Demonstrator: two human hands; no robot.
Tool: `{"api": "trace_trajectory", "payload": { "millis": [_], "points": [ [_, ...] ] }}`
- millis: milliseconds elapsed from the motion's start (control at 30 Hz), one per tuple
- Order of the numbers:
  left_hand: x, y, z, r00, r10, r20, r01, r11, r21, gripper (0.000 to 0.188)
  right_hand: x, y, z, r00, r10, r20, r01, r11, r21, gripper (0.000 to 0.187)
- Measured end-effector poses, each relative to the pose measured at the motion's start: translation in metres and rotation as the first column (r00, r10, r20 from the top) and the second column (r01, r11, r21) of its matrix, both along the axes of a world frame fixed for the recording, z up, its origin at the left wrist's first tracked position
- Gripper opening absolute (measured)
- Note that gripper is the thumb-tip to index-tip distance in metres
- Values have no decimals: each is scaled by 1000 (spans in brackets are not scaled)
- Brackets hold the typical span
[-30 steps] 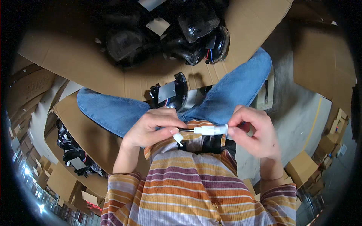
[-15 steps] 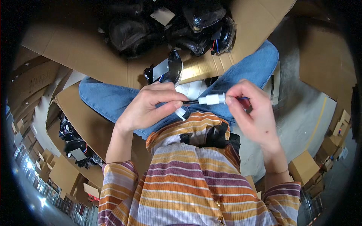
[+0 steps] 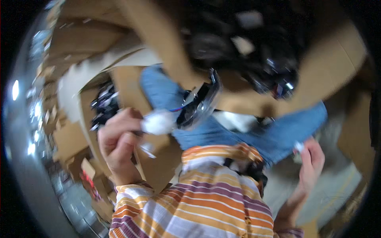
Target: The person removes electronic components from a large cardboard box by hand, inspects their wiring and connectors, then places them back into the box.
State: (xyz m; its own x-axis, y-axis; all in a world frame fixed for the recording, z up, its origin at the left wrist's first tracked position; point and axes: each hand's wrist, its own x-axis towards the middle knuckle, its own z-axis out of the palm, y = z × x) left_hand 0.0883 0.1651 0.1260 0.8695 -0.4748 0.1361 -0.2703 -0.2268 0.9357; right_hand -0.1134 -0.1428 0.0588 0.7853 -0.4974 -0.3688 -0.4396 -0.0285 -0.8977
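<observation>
- Our left hand (image 3: 119,139) seems pinched on the white piece (image 3: 158,122), though blurred.
- Our right hand (image 3: 311,160), well apart, pinches a white bit (image 3: 299,147).
- The lamp (image 3: 200,101) is before our left leg (image 3: 160,89); pulling its wire (image 3: 176,109) could tip it, scratching the lens.

Black curved part with clear plastic shell (image 3: 201,104): is tilting near the left hand (image 3: 119,142)
Blurred white piece (image 3: 158,122): is jutting from that hand
Small white piece (image 3: 299,146): is showing at the right hand's (image 3: 311,159) fingertips
</observation>
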Motion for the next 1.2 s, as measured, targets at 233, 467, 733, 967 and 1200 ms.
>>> {"api": "trace_trajectory", "payload": {
  "millis": [233,467,733,967,1200],
  "points": [
    [-12,150,112,638,723,266,-720,682,-126,32,6,19,-20,980,191,56,-198,965,172,5],
    [-29,232,130,409,847,340,-907,419,47,25,19,25,-16,956,290,40,-293,943,160,3],
    [-104,384,74,123,967,221,-932,37,359,22,30,27,-22,917,396,55,-400,902,161,4],
    [-182,387,11,42,996,-77,-672,85,736,26,31,33,-18,915,404,19,-403,906,130,5],
    [-191,354,-34,8,961,-276,-666,211,715,25,32,34,-22,894,447,-27,-442,892,95,4]
  ]
}}
